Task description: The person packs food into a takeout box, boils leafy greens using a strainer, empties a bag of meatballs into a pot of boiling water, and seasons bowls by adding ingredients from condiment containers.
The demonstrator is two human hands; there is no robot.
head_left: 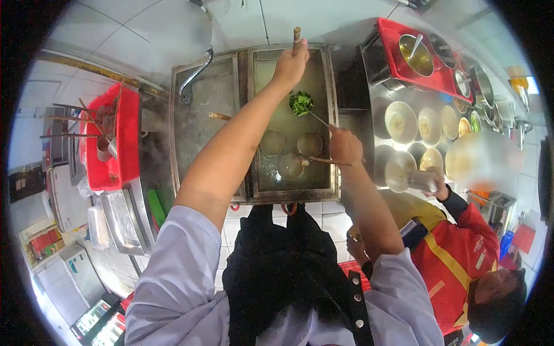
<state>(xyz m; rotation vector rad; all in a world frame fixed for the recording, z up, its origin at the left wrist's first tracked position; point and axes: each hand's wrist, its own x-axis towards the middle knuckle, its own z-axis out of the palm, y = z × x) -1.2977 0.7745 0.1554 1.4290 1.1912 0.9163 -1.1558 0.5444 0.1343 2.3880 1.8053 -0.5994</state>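
My left hand (pixel 290 68) reaches to the far end of the vat and is closed around a wooden handle (pixel 297 36); what the handle leads to is hidden by my hand and arm. My right hand (pixel 346 147) grips a strainer whose thin metal shaft runs to a load of leafy greens (pixel 301 104), held over or at the surface of the cloudy water. Nearer to me, several round strainers (pixel 272 142) sit in the water. A wooden handle (pixel 332 161) lies just below my right hand, and another wooden handle (pixel 219 116) sticks out left of my forearm.
The steaming metal vat (pixel 250 190) has two compartments, with a faucet (pixel 196 75) over the left one. Strainers fill a red bin (pixel 130 138) at left. Right, pale bowls (pixel 400 122) stand below a red tray (pixel 389 34) of pots. A co-worker (pixel 456 248) reaches toward the bowls.
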